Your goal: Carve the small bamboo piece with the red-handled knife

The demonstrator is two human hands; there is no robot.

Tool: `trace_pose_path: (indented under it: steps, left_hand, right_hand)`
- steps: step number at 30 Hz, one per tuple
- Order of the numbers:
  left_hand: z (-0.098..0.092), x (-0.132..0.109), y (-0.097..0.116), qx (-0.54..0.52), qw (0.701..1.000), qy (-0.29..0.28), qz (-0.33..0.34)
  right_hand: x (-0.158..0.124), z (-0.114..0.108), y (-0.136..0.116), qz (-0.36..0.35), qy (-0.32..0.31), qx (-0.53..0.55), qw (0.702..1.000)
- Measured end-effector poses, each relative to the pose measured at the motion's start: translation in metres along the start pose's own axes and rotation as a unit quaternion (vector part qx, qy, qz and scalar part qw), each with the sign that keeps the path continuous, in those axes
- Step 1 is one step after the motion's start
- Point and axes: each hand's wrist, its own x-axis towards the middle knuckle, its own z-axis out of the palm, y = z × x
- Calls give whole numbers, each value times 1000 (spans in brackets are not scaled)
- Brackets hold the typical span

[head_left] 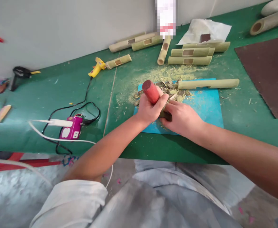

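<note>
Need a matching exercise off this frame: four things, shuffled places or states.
Column A
1. Red handle
2. Yellow corded tool
3. Purple power block
4. Blue mat

Column B
a. Has a white plug on it
b. Partly covered by chips
c. Gripped in the left hand
d. At the end of a short bamboo tube

Pairs: 1-c, 2-d, 3-a, 4-b

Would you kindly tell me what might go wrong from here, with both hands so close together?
The left hand grips a red handle right beside the right hand; its lower end is hidden, so a slip might hurt those fingers.
Loose chips on the blue mat could get underneath and unsteady the work.
The bamboo tube overhanging the mat's right edge might roll if bumped.
</note>
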Motion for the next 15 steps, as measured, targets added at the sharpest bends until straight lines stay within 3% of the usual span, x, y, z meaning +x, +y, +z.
trace_pose_path:
  steps: [7, 15]
  left_hand:
    - [1, -2, -11, 41, 998, 54, 3]
    - [5, 3, -15, 45, 996, 65, 35]
  right_hand:
    - [0, 1, -5, -21, 4, -34, 999]
    - [2, -7, -7, -23, -44, -29, 998]
